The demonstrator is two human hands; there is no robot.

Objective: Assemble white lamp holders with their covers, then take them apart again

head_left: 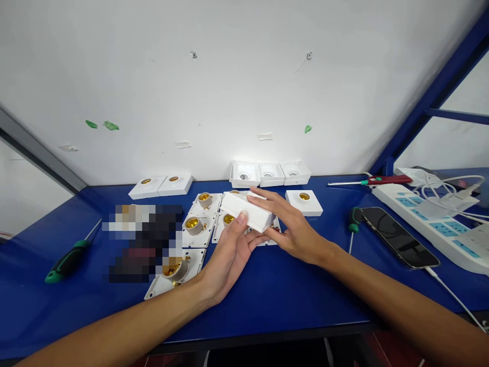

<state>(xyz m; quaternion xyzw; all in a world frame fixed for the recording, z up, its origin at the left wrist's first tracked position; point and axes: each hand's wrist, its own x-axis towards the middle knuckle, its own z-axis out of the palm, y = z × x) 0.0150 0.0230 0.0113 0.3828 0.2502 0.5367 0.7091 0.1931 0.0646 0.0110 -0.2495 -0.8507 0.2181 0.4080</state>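
Both my hands hold a white square lamp holder (244, 210), tilted above the blue table. My left hand (231, 250) grips it from below, thumb on the near side. My right hand (294, 227) closes over its right side, fingers across the top. Its socket opening is not visible. Behind and left of my hands lie several white lamp holder bases (198, 238) with brass-coloured sockets and screw terminals, partly hidden by my hands. A covered lamp holder (305, 208) lies just right of them.
White hollow covers (246, 176) and two covered lamp holders (147, 189) line the wall. Screwdrivers (69, 261) lie left and right. A phone (399, 237) on a cable and a power strip (431, 219) occupy the right. A blurred patch (145, 244) hides something at left.
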